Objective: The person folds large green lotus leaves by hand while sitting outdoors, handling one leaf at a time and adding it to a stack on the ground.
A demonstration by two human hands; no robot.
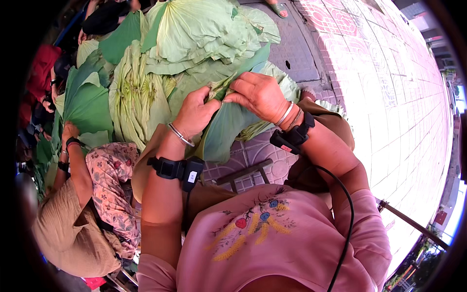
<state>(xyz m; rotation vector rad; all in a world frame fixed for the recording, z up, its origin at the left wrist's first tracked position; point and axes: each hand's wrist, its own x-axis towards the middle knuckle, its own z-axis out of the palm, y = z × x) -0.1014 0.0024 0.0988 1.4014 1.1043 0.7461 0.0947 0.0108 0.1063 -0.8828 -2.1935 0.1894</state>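
Before me both hands pinch one large green lotus leaf (228, 124), gathered into folds near its middle. My left hand (197, 111) holds the bunched, yellowish part between thumb and forefinger. Just to the right, my right hand (257, 95) grips the same leaf with thumb and fingertips. Its lower half hangs down between my knees, and its upper end points away from me. Behind my hands lies a pile of pale green lotus leaves (197, 36), spread flat in layers. A bundle of folded, yellow-green leaves (135, 95) lies left of my left hand.
At the left a co-worker in a tan top (73, 233) handles a dark green leaf (87, 106). More people sit beyond, at the upper left. A metal cover plate (292, 47) and sunlit paving (390, 109) lie to the right. A stool frame (244, 173) stands below the held leaf.
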